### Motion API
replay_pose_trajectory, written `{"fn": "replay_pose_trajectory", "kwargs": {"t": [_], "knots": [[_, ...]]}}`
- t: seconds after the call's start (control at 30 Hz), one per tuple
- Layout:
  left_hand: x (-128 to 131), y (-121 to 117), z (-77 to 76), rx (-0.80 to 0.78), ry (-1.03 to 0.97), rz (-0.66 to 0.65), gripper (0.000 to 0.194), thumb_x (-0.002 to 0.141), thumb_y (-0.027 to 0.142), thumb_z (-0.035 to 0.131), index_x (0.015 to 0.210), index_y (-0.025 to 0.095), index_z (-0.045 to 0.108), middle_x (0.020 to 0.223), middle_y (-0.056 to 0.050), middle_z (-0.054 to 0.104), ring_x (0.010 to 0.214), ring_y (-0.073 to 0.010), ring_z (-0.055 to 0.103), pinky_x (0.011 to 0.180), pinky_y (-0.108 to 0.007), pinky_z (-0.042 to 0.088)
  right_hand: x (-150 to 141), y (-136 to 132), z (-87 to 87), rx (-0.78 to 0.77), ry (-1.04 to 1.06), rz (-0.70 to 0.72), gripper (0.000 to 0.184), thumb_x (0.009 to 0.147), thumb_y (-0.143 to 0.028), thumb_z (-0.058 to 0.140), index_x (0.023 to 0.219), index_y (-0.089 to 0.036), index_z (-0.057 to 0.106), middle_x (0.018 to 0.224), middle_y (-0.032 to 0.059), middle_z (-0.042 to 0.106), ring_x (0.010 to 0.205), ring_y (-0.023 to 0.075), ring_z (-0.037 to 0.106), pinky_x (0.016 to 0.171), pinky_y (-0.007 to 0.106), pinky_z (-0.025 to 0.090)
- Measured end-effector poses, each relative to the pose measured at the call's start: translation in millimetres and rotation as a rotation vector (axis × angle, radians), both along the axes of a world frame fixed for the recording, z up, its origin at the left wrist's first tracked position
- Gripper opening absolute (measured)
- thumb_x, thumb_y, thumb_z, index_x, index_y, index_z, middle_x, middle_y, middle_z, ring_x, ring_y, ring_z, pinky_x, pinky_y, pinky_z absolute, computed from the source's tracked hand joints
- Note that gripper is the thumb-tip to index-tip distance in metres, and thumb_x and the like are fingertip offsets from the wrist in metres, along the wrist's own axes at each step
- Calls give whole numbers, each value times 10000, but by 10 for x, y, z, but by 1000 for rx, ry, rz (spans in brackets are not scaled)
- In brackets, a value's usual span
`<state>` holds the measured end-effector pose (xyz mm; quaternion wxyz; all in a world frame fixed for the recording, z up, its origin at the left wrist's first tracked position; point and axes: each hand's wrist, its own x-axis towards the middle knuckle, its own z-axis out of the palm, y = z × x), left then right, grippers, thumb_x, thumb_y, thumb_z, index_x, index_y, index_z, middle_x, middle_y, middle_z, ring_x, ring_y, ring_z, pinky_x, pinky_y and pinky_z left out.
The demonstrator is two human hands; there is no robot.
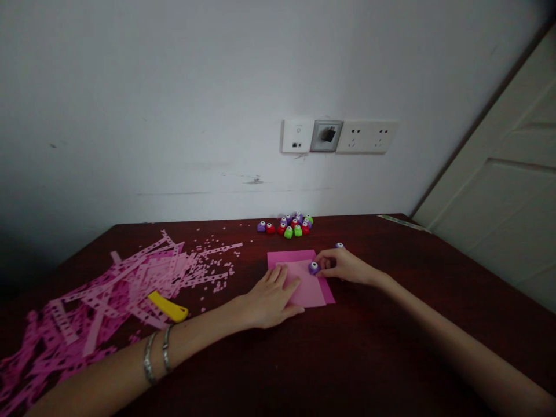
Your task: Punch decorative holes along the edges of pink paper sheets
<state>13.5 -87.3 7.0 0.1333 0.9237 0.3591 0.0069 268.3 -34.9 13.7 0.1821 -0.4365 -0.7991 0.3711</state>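
Note:
A light pink sheet of paper [307, 292] lies over a darker pink sheet [282, 256] on the table. My left hand [271, 298] rests flat on the light sheet with its fingers spread. Near that sheet's upper right part, my right hand [341, 266] pinches a small purple paper punch [313, 267] with a white, eye-like button on top. Whether paper sits inside the punch's slot cannot be made out. Just behind my right hand stands a second purple punch [339, 245], partly covered by the hand.
Several purple, red and green punches [297, 230] cluster at the table's back edge by the wall. Punched pink strips [143, 278] and tiny cut-outs heap on the left, with a yellow curved handle-like object [168, 307] among them. Wall sockets [367, 137] sit above the dark wooden table [269, 370].

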Motion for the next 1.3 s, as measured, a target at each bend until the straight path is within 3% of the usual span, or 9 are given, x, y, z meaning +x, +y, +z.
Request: {"fn": "replay_pose_trajectory", "kwargs": {"t": [0.33, 0.5, 0.6, 0.7, 0.8, 0.93, 1.07, 1.3], "knots": [[6, 6, 8, -25, 16, -4, 737, 850, 627, 226, 1400, 136, 244, 1470, -193, 122, 1341, -375, 54, 1058, -481, 147, -11, 20, 5, 27, -27, 13, 313, 731, -407, 642, 920, -156, 634, 676, -6, 565, 588, 97, 491, 522, 221, 401], [37, -7, 43, 28, 1, 2, 726, 860, 605, 237, 1397, 118, 229, 1455, -166, 207, 1334, -350, 110, 1062, -470, 140, 11, -15, 88, -17, -12, -24, 373, 716, -442, 646, 965, -166, 613, 670, -6, 551, 564, 96, 486, 420, 188, 390], [82, 22, 137, 121, -68, 15, 633, 883, 547, 259, 1341, 117, 330, 1378, -155, 337, 1277, -316, 240, 1040, -449, 204, 43, -32, 181, -67, -4, -103, 425, 722, -527, 602, 948, -167, 603, 686, 12, 565, 548, 104, 493, 351, 177, 363], [141, 151, 233, 183, -183, 95, 482, 890, 471, 313, 1140, 112, 514, 1174, -146, 484, 1111, -270, 403, 944, -400, 331, 67, -17, 269, -162, -43, -119, 460, 746, -601, 526, 820, -153, 600, 632, 21, 573, 481, 86, 479, 330, 175, 335], [202, 373, 263, 103, -313, 183, 355, 890, 392, 335, 902, 136, 580, 935, -97, 554, 871, -192, 503, 769, -315, 409, 58, 36, 310, -293, -120, -76, 526, 753, -655, 465, 715, -142, 576, 558, 15, 558, 417, 63, 452, 319, 165, 313], [278, 647, 194, -118, -361, 233, 334, 874, 326, 336, 721, 143, 569, 700, -43, 572, 636, -134, 512, 608, -265, 382, -16, 109, 300, -435, -242, -50, 615, 743, -714, 402, 703, -127, 581, 492, -1, 526, 354, 44, 405, 296, 154, 278], [335, 752, 97, -274, -357, 253, 323, 854, 298, 352, 671, 135, 563, 678, -46, 599, 615, -132, 533, 581, -249, 377, -103, 138, 272, -489, -340, -35, 652, 746, -742, 340, 621, -135, 542, 422, -24, 474, 290, 27, 321, 274, 162, 228], [359, 741, 74, -294, -343, 258, 317, 851, 270, 354, 686, 129, 585, 715, -63, 625, 642, -139, 554, 599, -249, 382, -130, 162, 242, -480, -388, 1, 656, 726, -759, 348, 512, -153, 473, 426, -14, 466, 319, 31, 330, 294, 168, 234]]}}
